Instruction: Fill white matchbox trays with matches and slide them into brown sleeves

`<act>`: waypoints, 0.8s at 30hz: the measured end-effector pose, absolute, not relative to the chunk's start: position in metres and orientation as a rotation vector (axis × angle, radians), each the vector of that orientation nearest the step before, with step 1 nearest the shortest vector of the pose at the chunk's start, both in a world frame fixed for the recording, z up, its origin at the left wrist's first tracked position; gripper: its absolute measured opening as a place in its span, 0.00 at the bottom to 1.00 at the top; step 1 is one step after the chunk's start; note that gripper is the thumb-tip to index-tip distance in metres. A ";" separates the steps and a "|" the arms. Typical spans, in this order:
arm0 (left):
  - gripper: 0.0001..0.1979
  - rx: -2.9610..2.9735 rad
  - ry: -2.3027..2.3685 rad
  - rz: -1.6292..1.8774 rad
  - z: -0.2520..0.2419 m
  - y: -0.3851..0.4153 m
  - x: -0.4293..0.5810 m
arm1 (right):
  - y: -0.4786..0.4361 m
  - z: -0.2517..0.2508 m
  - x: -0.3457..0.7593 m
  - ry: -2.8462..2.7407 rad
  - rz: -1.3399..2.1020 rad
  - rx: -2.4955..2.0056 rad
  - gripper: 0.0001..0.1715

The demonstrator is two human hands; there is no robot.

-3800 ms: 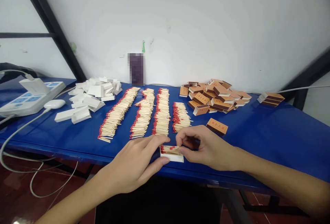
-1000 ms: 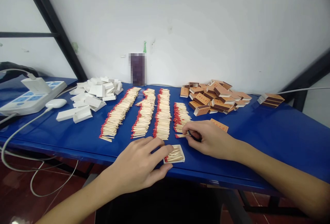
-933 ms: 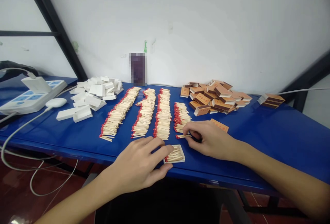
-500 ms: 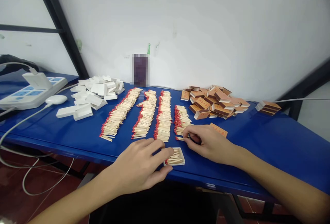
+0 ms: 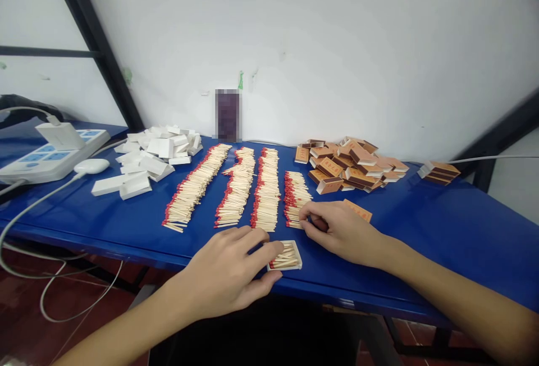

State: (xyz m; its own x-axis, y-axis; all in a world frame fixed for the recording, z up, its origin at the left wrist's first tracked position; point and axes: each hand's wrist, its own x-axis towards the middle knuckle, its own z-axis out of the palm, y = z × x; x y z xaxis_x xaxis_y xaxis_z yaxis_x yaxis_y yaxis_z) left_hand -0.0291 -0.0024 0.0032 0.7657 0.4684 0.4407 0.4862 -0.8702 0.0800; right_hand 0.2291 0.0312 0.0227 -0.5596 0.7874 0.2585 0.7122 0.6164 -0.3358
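Note:
A small white tray (image 5: 297, 255) with red-tipped matches in it lies near the table's front edge. My left hand (image 5: 236, 268) holds it by its left end, thumb at the front and fingers at the back. To the right, my right hand (image 5: 337, 228) pinches at the near end of the shortest match row (image 5: 297, 192); what is between its fingertips is too small to make out. Three longer rows of matches, the left row (image 5: 196, 186), the second row (image 5: 236, 189) and the third row (image 5: 266, 189), lie beyond my left hand.
White empty trays (image 5: 158, 150) are heaped at the back left, beside a power strip (image 5: 50, 155) with cables. Orange matchbox sleeves (image 5: 351, 164) form a pile at the back right. One sleeve (image 5: 357, 210) lies behind my right hand, and several are stacked (image 5: 439, 172) far right.
The view has shifted very slightly. Both hands stay almost where they were, my right fingertips still at the near end of the short row.

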 end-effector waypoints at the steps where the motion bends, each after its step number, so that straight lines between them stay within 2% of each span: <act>1: 0.12 -2.914 -0.789 -0.716 0.003 -0.002 -0.029 | 0.031 0.022 0.229 -2.464 0.261 -1.192 0.08; 24: 0.16 -2.911 -0.801 -0.717 0.002 -0.002 -0.030 | 0.035 0.016 0.235 -2.539 0.329 -1.136 0.07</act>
